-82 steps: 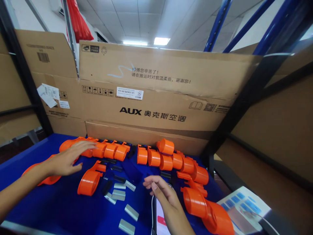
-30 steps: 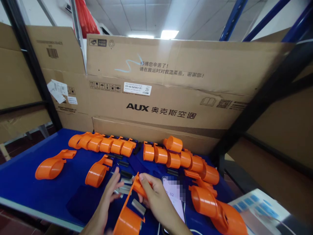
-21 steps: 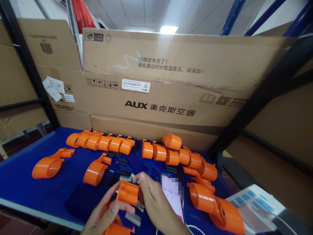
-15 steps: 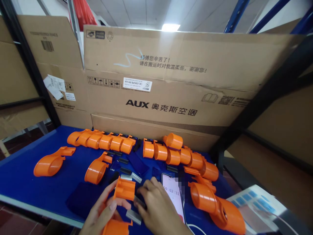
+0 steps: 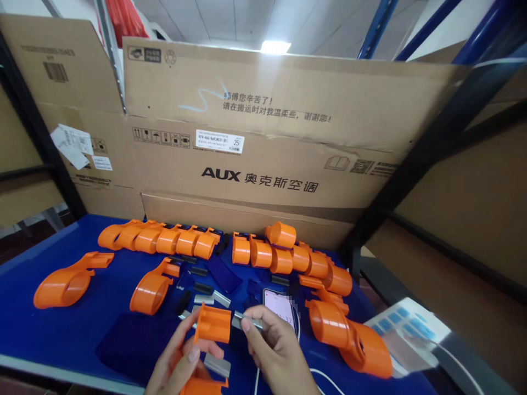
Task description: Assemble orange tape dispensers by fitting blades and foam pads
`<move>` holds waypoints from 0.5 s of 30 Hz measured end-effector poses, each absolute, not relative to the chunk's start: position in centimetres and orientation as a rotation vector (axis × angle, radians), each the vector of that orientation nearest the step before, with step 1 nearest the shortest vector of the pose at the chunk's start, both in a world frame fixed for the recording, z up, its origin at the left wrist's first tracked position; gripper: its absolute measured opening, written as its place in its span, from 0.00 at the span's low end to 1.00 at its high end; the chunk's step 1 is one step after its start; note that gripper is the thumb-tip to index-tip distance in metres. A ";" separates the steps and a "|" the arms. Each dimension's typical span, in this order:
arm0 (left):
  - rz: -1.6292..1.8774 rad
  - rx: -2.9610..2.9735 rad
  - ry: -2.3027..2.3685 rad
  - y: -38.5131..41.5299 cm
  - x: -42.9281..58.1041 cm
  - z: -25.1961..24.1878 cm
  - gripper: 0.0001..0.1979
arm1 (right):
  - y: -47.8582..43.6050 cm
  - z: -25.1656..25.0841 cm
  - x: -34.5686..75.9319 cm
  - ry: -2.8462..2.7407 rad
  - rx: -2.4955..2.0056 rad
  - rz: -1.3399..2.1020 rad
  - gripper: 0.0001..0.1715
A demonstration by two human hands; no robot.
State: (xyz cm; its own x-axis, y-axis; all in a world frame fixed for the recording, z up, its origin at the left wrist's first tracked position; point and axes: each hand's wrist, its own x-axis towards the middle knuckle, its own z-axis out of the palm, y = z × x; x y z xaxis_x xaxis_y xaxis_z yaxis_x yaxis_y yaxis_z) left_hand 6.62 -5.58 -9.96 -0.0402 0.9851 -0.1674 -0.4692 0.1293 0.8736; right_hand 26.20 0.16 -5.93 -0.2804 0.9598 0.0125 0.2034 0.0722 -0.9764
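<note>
My left hand [image 5: 179, 356] is closed around an orange plastic holder [image 5: 214, 325], its channelled end facing up and to the right. More orange plastic [image 5: 206, 386] shows below that hand at the bottom edge. Between finger and thumb, my right hand [image 5: 278, 345] pinches a small metal strip with a toothed edge [image 5: 239, 320]. The strip lies just right of the holder's end, apart from it. Under the holder, another grey metal strip [image 5: 217, 365] is partly hidden by the left hand.
Orange ring-shaped holders [image 5: 167, 241] stand in rows along the cardboard [image 5: 255, 126] at the back. Two single holders [image 5: 63, 286] lie at left, several at right [image 5: 368, 348]. A phone [image 5: 280, 307] with a cable lies behind my right hand. Dark and metal strips [image 5: 203, 288] lie mid-table.
My right hand has risen from the tabletop with the toothed metal strip between its fingers. My left hand still holds the orange holder. The view has shifted slightly.
</note>
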 end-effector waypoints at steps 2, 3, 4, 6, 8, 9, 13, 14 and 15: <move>1.341 0.679 0.947 -5.5 6.8 -9.9 0.40 | 0.2 -5.9 26.4 -1.532 -1.170 1.349 0.22; 1.335 0.677 0.937 -5.5 6.9 -9.9 0.40 | 0.2 -6.0 26.4 -1.502 -1.168 1.359 0.22; 1.325 0.682 0.929 -5.5 6.9 -10.0 0.40 | 0.1 -6.0 26.4 -1.475 -1.166 1.358 0.23; 1.304 0.695 0.928 -5.5 6.8 -10.2 0.39 | 0.0 -6.1 26.3 -1.446 -1.159 1.346 0.23; 1.282 0.700 0.943 -5.5 6.5 -10.3 0.38 | -0.1 -6.1 26.1 -1.459 -1.145 1.336 0.23; 1.275 0.698 0.952 -5.5 6.4 -10.3 0.37 | -0.2 -6.1 26.0 -1.474 -1.138 1.330 0.23; 1.238 0.723 0.945 -5.3 6.0 -10.3 0.27 | -0.3 -5.5 26.0 -1.550 -1.132 1.274 0.23; 1.237 0.724 0.936 -5.2 6.0 -10.4 0.26 | -0.3 -5.3 26.1 -1.587 -1.136 1.241 0.22; 1.240 0.719 0.930 -5.2 5.9 -10.5 0.26 | -0.3 -5.0 26.2 -1.633 -1.140 1.198 0.22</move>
